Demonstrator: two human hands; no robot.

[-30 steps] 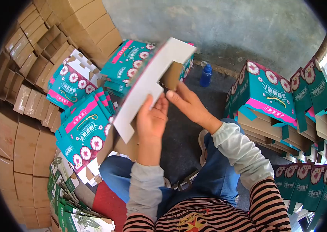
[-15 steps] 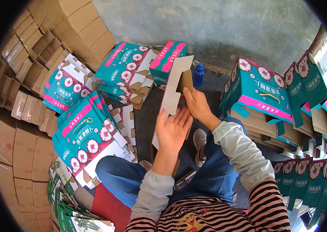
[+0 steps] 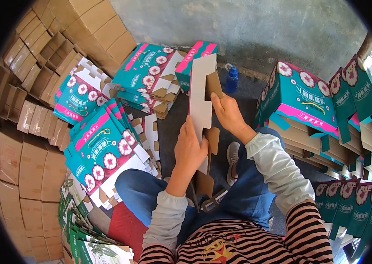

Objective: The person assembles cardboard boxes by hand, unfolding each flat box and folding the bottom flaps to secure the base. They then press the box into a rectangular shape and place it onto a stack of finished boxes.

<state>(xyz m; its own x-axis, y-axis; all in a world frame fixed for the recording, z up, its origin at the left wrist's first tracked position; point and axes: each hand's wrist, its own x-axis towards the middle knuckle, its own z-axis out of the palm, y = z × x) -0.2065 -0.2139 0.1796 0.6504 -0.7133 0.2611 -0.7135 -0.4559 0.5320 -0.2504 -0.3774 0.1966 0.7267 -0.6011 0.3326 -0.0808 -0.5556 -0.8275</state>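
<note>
In front of my knees a partly folded carton (image 3: 200, 90) stands on end, its white edge panel and brown flaps facing me. My left hand (image 3: 189, 148) is closed round the lower part of the white panel, with the thumb on its right side. My right hand (image 3: 230, 115) pinches a brown flap (image 3: 214, 89) on the carton's upper right. More brown flaps stick out below, between the hands and my legs. The printed face of this carton is turned away and mostly hidden.
Flat teal-and-pink cartons (image 3: 102, 152) lie stacked on the left. Brown boxes (image 3: 41, 169) are piled beyond them. Folded teal cartons (image 3: 306, 94) stand on the right. A blue bottle (image 3: 232, 80) is near the grey wall (image 3: 247, 31). Green printed sheets (image 3: 100, 251) lie at lower left.
My left hand has gone from spread fingers against the panel to a closed grip on it. The carton is more upright, and its lower brown flaps now stick out to the right.
</note>
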